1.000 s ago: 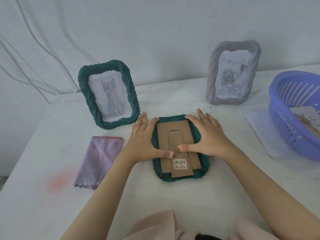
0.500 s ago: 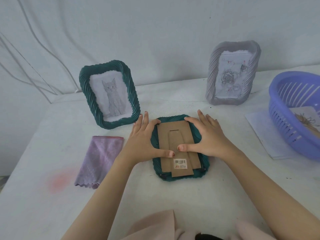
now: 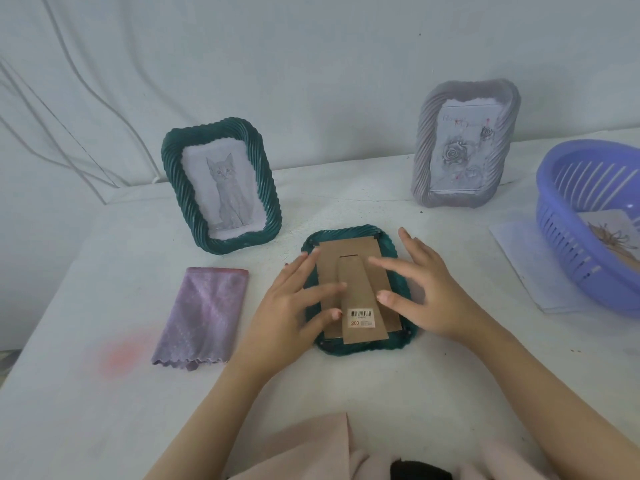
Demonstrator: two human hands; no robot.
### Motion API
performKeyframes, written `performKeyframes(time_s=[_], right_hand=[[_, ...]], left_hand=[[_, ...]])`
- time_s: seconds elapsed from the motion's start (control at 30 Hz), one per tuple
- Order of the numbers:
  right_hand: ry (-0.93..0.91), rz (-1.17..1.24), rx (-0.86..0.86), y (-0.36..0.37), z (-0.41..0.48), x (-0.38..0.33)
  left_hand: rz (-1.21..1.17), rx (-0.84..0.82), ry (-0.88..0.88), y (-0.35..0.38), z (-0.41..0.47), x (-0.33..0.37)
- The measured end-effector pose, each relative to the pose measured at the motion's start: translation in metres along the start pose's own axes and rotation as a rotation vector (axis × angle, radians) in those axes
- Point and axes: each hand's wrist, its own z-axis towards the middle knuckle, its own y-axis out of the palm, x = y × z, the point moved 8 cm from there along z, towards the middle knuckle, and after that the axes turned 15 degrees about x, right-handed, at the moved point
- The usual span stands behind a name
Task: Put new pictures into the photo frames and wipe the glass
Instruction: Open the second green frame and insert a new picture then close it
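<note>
Both thumbs, which met on the cardboard back (image 3: pixel 346 252) a moment ago, have drawn apart. The white sticker (image 3: pixel 361 318) on the fold-out stand (image 3: pixel 358 289) carries a barcode and red figures that look like "200".

The green frame (image 3: pixel 346 232) lies face down mid-bench, with bare bench (image 3: pixel 415 393) between it and the near edge. The left hand (image 3: pixel 294 303) lies across its left rim, the right hand (image 3: pixel 429 292) over its right rim. Fingers are straight and motion-blurred, each grip wide and holding nothing.

A folded purple cloth (image 3: pixel 204 313) lies left of the frame. The cat frame (image 3: pixel 221 185) and the grey frame (image 3: pixel 464 143) stand toward the far edge. A violet basket (image 3: pixel 571 251) sits at the right edge.
</note>
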Motion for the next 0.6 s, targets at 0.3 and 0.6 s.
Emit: performKeyframes(time_s=[0.3,0.6], right_hand=[[-0.037,0.005,-0.089,-0.008,-0.032,0.004],[-0.077,-0.050,-0.160,-0.008,-0.024,-0.001]], left_hand=[[0.113,-0.175,0.019,-0.004,-0.018,0.006],[0.233,-0.377,0.070,0.001,-0.005,0.007]])
